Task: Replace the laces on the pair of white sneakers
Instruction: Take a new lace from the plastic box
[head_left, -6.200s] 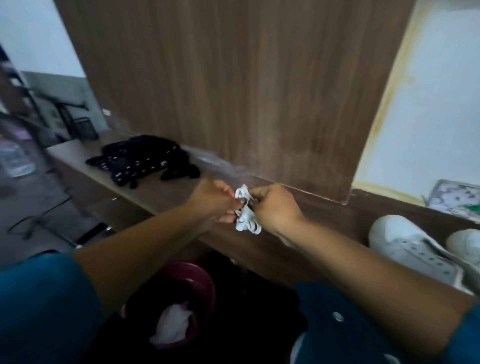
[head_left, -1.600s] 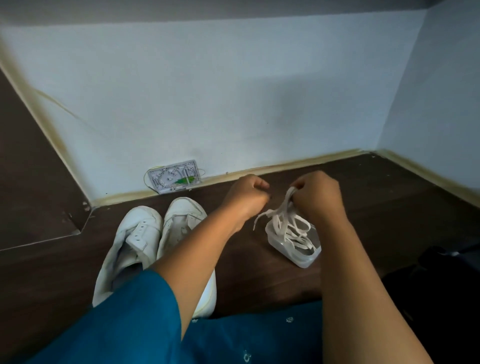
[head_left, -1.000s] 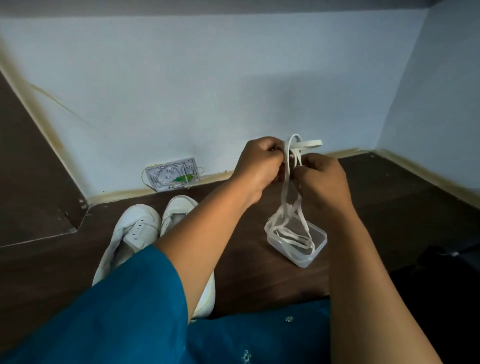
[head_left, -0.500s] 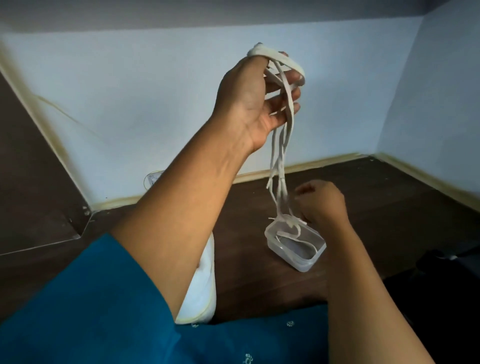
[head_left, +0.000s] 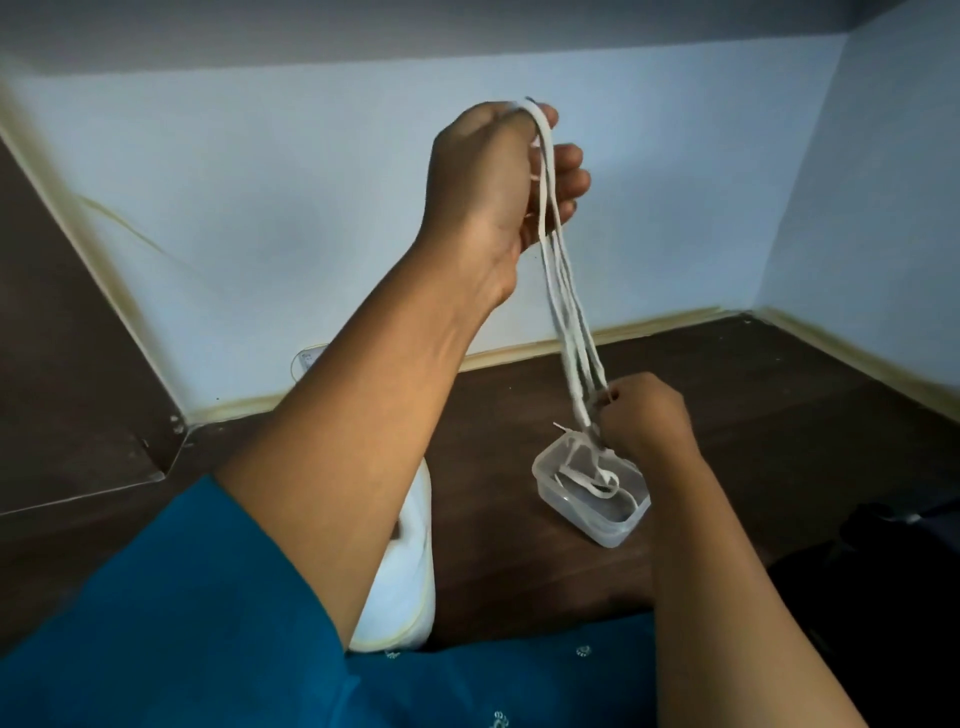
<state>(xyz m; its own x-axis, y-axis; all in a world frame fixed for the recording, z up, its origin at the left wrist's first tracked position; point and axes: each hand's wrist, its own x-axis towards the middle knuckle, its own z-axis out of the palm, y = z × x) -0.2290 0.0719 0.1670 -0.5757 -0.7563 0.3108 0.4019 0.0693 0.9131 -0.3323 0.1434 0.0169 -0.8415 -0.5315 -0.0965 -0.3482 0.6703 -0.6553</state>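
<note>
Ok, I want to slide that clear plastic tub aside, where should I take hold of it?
Take the tub by its near-right short wall, grip pinching the rim, coming in from the near right. That end looks mostly bare, while the laces rise out of the far-left end and loop across the middle, so any other approach would likely snag them.

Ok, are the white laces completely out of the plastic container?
No, the lower ends of the laces lie coiled inside the clear container, while the left hand holds their upper loops high above it.
</note>
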